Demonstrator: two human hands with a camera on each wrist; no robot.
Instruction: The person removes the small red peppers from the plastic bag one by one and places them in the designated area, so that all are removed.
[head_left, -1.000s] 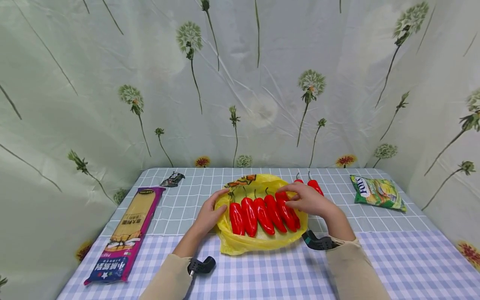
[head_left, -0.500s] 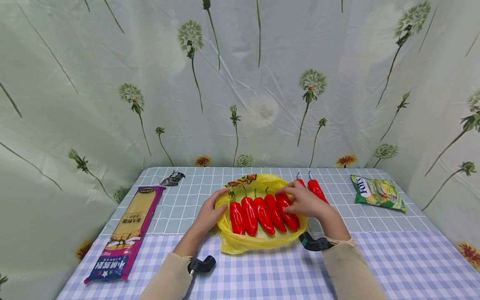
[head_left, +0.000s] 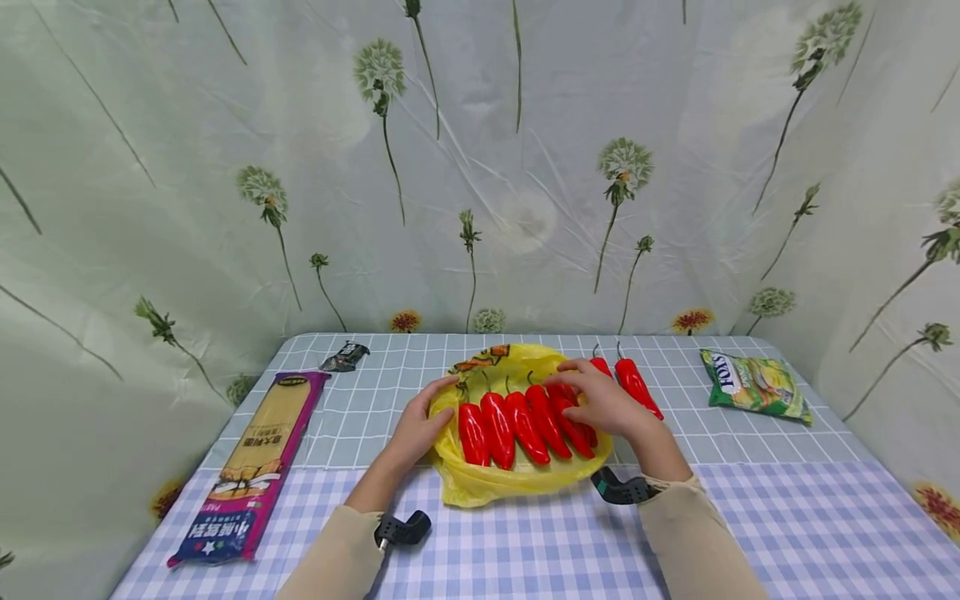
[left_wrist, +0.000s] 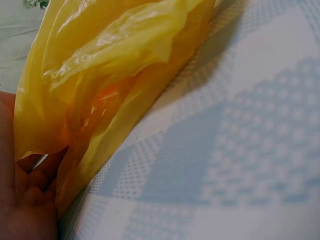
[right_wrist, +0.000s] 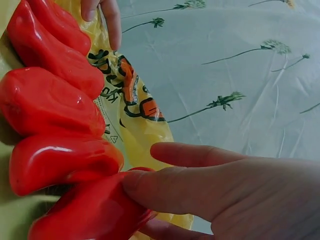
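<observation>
Lighting: bright, even, soft shadows. Head view bowed at edges. Glare on glossy red plastic peppers (right_wrist: 55, 105); left-wrist view blurred.

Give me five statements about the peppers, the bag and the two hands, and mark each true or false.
1. Red glossy peppers lie in a row on the yellow plastic bag. True.
2. The right hand rests on the long pasta packet. False: it touches the peppers.
3. The left hand holds the bag's left edge. True.
4. The green snack packet lies inside the bag. False: it lies apart, far right.
5. Two peppers lie outside the bag, to its right. True.
</observation>
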